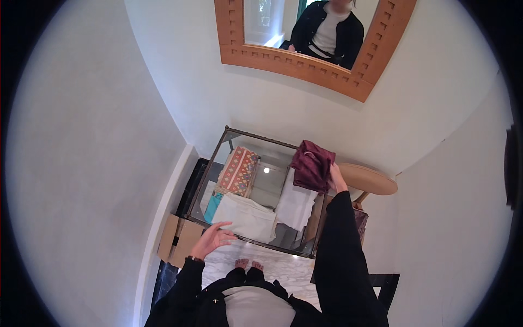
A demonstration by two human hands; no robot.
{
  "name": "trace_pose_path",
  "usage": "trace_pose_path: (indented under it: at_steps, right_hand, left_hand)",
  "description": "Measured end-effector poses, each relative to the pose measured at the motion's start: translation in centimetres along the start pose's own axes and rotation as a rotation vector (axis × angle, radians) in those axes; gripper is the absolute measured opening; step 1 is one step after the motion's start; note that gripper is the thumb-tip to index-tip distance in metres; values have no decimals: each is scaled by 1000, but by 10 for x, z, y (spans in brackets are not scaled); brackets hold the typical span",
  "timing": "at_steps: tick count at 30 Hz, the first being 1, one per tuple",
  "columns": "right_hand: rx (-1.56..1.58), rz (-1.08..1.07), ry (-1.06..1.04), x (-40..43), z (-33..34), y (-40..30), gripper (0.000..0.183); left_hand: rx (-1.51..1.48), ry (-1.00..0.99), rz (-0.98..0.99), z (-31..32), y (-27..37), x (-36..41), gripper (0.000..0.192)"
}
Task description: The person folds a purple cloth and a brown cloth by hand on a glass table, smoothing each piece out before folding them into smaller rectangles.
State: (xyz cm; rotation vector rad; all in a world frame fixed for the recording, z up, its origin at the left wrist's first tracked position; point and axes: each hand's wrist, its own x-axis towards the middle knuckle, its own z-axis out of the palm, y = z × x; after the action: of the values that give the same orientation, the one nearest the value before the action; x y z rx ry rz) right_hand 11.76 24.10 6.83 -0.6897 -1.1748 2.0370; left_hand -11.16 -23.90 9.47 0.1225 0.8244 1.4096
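Observation:
A folded burgundy cloth (312,165) with a slight sheen lies at the far right of a glass-topped table (267,194). My right hand (337,178) grips its right edge, with some fingers hidden by the fabric. Partly beneath it is a folded white cloth (296,206) reaching toward the front. My left hand (214,240) hangs by the table's front edge, fingers apart and holding nothing. Nearest to it is a folded cream cloth (245,216), with a turquoise cloth (213,207) showing at its left. Behind these sits a folded stack of patterned orange-red fabric (240,169).
A wood-framed mirror (294,63) hangs on the wall above. At the table's right stands a tan rounded seat or cushion (369,178), above a partly hidden dark red item (360,222). Cardboard (186,241) is on the floor at left. The table has a dark metal frame.

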Motion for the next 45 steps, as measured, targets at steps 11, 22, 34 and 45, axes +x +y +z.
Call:
trace_pose_path:
  at_steps: [11, 22, 34, 45]
  right_hand:
    - [-1240, 35, 667, -12, 55, 28, 61]
    - [-1894, -474, 271, -44, 59, 82, 77]
    - [-1700, -612, 383, -91, 92, 30, 78]
    - [-1461, 645, 1248, -278, -143, 149, 79]
  left_hand:
    - [159, 417, 28, -46, -51, -85, 49]
    - [159, 374, 26, -39, -59, -74, 46]
    - [186, 488, -62, -41, -73, -84, 43]
    - [231, 517, -36, -46, -84, -106, 43]
